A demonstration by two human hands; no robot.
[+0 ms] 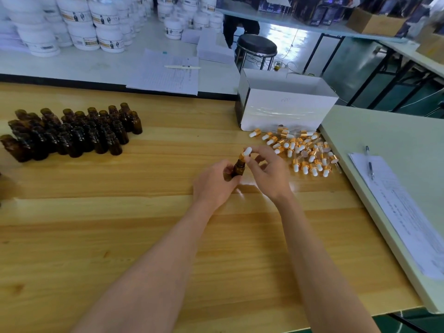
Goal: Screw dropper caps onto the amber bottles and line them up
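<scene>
Where the two forearms meet over the table (120,224), we see the left hand (213,183) wrapped round one small amber glass bottle (237,168), fingers curled about its round body. The bottle tilts, neck up and to the right. The right hand (266,171) pinches the cap (246,152) seated on that neck, thumb and forefinger at its shiny gold collar, the other fingers fanned loosely. Above the collar stands a smooth white rubber bulb, rounded at the tip. We cannot tell whether the bottle's base touches the wood.

The table is pale planked wood with a glossy finish, visible grain and a few dark knots. To the left, well apart from the hands, uncapped bottles (72,133) stand upright in close rows: dark brown cylinders with threaded necks. To the right, near the right hand, loose caps (305,152) lie in a heap, gold rings, white bulbs and thin clear glass tubes pointing every way. Just behind them sits an open white card box (286,109) with clear tape across its front and a faint pencilled mark that we cannot read.

On the table behind, squat white plastic jars (84,27) are stacked; their labels show an orange band and a small dark figure, the lettering too blurred to read. A printed sheet (168,73) lies near them. On the pale green side table (396,140) a form (408,212) lies under a pen (370,164), its print illegible. A round black stool (256,44) stands beyond.
</scene>
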